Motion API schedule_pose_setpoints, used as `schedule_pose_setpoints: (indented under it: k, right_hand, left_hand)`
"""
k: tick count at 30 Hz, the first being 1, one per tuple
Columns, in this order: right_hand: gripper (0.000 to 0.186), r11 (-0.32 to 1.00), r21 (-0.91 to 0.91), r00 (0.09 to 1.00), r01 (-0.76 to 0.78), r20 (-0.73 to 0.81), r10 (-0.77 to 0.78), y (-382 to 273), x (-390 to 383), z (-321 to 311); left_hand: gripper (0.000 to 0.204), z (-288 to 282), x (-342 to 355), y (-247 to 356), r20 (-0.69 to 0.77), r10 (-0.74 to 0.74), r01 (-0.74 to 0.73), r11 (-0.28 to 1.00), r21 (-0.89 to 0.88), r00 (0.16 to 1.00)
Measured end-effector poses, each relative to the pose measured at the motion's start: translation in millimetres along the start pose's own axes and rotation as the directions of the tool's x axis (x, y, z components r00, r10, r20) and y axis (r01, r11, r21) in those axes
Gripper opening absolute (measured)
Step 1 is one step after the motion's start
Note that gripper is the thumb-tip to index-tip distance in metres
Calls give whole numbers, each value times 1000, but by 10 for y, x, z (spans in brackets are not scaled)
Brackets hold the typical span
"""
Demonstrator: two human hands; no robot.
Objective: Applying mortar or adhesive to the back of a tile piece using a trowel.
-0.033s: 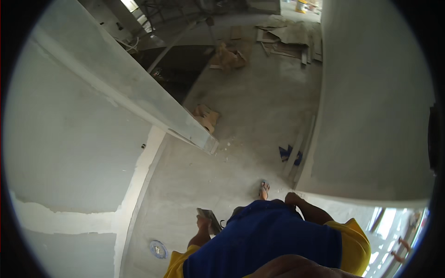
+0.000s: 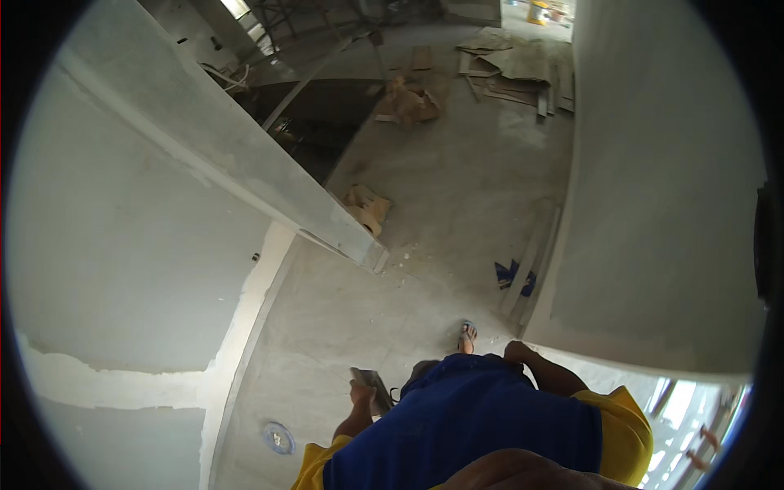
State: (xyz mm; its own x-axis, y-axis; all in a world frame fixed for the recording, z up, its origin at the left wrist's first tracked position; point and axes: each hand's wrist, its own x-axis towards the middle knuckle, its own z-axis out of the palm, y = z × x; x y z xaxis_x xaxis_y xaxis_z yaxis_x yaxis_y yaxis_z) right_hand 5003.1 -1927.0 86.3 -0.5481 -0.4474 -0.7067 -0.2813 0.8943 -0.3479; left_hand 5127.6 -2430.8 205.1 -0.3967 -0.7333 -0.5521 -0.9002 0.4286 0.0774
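Note:
My left hand hangs low at my left side, its fingers closed round a flat grey metal tool that looks like a plastering trowel. A thin dark hook shape shows beside the tool, against my blue and yellow shirt. At the front of my waist, on the right, is my right hand. It looks rounded, but its fingers are too dark and hidden to read. One foot in a flip-flop shows ahead of me on the floor.
A plasterboard wall with filled joints and its jutting end stand left; another wall stands right. On the floor lie a bucket lid, crumpled brown paper, strips, a blue scrap and stacked sheets. A dark opening lies far left.
The whole scene has shifted slightly right and down in the picture. Both hands keep nearly the same pose, the left one still round the trowel.

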Motion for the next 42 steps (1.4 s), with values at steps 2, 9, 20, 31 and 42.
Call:
schedule_pose_setpoints:
  k: [2, 9, 20, 31, 42]
  right_hand:
    - [33, 998, 12, 995, 62, 82, -62, 118, 250, -278]
    - [34, 967, 251, 956, 46, -293, 30, 484, 794, -1610]
    - [31, 976, 198, 855, -96, -486, 182, 1940, 1652, -3122]
    - [23, 451, 875, 824, -174, -121, 554, 2741, 2038, -4081]
    - [20, 767, 592, 921, -246, -105, 376, 4759, 3392, -6060]
  left_hand:
    - [79, 117, -111, 213, 25, 42, -42, 999, 0, 999]
    - [75, 267, -243, 1513, 67, 44, -28, 976, -217, 997]
    - [65, -343, 1103, 3804, 108, 42, -40, 999, -28, 993]
    - [72, -1210, 2218, 8175, -172, 695, -707, 707, -13, 698]
    - [62, -743, 2149, 9288, -20, 272, -272, 956, -112, 962]
